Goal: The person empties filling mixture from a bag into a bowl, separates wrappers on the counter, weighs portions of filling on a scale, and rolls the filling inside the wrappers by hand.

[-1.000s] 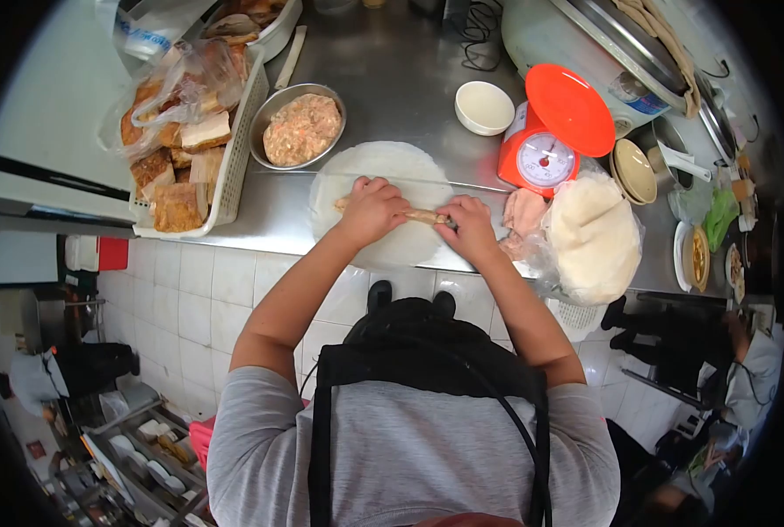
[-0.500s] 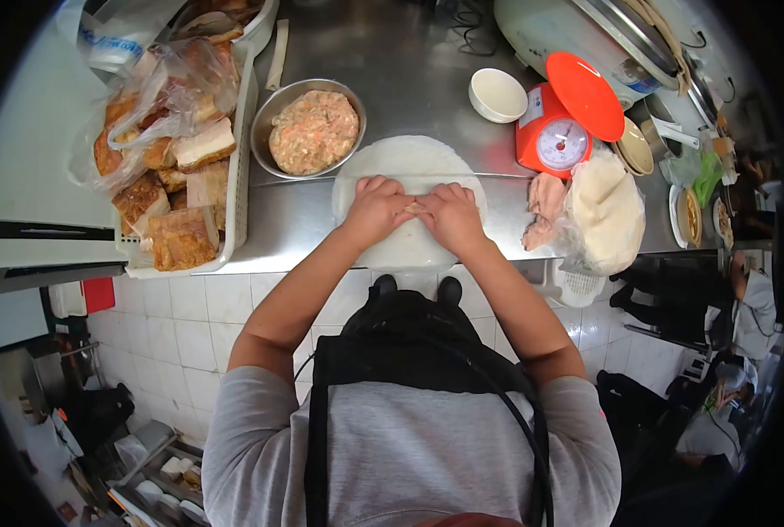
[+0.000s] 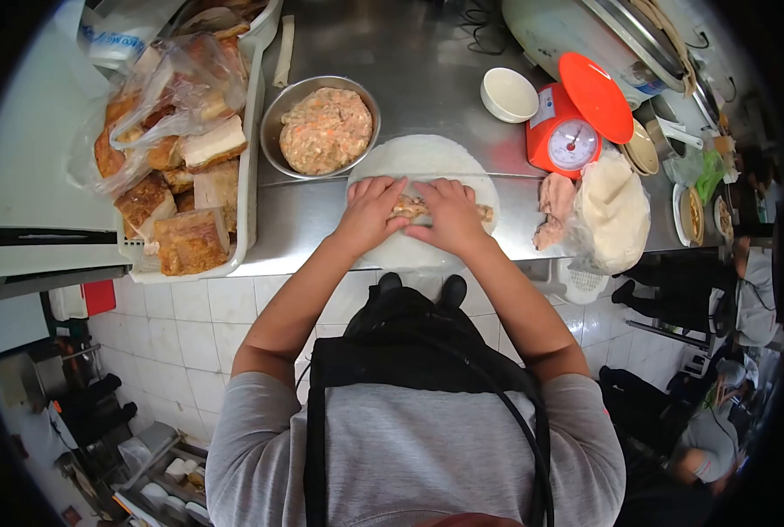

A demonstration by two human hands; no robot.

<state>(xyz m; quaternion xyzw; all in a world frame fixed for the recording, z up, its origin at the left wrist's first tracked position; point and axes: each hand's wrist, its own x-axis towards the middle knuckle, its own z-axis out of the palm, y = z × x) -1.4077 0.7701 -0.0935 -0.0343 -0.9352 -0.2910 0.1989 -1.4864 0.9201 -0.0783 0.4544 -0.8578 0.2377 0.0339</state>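
A long strip of minced-meat filling (image 3: 408, 207) lies across a thin, pale round wrapper (image 3: 427, 156) at the front edge of the steel counter. My left hand (image 3: 370, 213) is curled over the strip's left part, thumb on the near side. Close beside it, my right hand (image 3: 450, 213) closes over the right part, its fingers bent and thumb pointing inward. Filling shows between the hands and again past my right hand. A steel bowl (image 3: 273, 140) of minced meat with orange bits (image 3: 326, 130) stands behind and left of the wrapper.
On the left, a white basket (image 3: 249, 184) holds roasted pork chunks (image 3: 191, 241) and plastic bags. A white bowl (image 3: 509, 94), red scale (image 3: 564, 132), pink meat (image 3: 553, 211) and bagged pale wrappers (image 3: 613, 215) stand right. Co-workers (image 3: 717, 430) are at the far right.
My hands have moved apart from their pinch at the middle, and more of the filling strip now shows. The view has shifted slightly, moving the counter items a little rightward.
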